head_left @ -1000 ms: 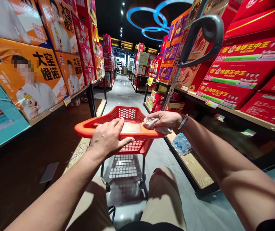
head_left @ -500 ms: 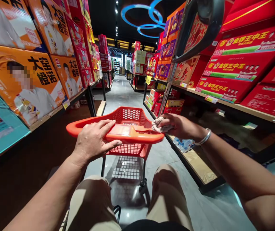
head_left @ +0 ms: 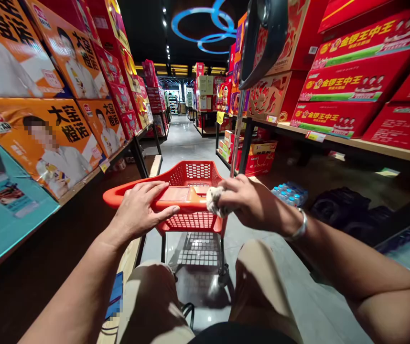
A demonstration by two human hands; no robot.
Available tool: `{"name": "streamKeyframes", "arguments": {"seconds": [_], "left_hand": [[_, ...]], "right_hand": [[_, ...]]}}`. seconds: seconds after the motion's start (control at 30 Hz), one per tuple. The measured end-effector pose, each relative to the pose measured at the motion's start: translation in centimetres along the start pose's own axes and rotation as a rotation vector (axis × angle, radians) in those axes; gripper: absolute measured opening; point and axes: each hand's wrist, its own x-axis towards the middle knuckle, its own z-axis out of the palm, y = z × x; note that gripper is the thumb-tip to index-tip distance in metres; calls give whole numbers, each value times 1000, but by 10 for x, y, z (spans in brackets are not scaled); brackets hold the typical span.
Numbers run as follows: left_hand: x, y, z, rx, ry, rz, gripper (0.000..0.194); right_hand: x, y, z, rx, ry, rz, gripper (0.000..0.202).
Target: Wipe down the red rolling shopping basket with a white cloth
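A red plastic shopping cart (head_left: 200,173) with a perforated basket stands directly before my knees. My left hand (head_left: 136,206) holds the left part of its handle (head_left: 187,206), the fingers laid fairly straight over the top and the thumb along the near side. A crumpled off-white cloth (head_left: 214,199) is bunched in the closed fingers of my right hand (head_left: 251,203). That hand presses the cloth on the right part of the handle and covers its right end.
Orange drink cartons (head_left: 43,143) line the left shelf and red cartons (head_left: 337,91) the right one. A dark curved handle (head_left: 280,43) on a metal pole (head_left: 239,129) is close at right. Shrink-wrapped bottles (head_left: 289,195) sit low. The aisle floor (head_left: 183,138) runs ahead.
My right hand has moved the cloth left along the handle, away from its right end. My left hand keeps its place on the handle. The view has shifted slightly.
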Motion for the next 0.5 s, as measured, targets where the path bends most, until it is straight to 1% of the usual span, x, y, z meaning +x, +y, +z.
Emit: {"name": "streamKeyframes", "arguments": {"seconds": [0.07,0.13,0.2,0.27,0.37,0.43,0.5], "left_hand": [[1,3,0,11,-1,-5,73],[1,7,2,38,4,-6,69],[0,11,3,56,-1,-5,67],[-2,13,3,65,-10,-5,67],[-3,12,1,72,-22,-8,66],[-4,7,0,71,-34,-14,67],[-3,0,-1,59,-42,-12,69]], "right_hand": [[25,8,-1,-84,-51,116,28],[56,16,6,-124,-98,149,26],[88,24,17,-40,-182,165,19],[112,32,30,110,-303,212,17],[130,43,45,271,-498,300,15],[131,49,50,294,-585,370,12],[128,54,49,264,-644,427,13]]}}
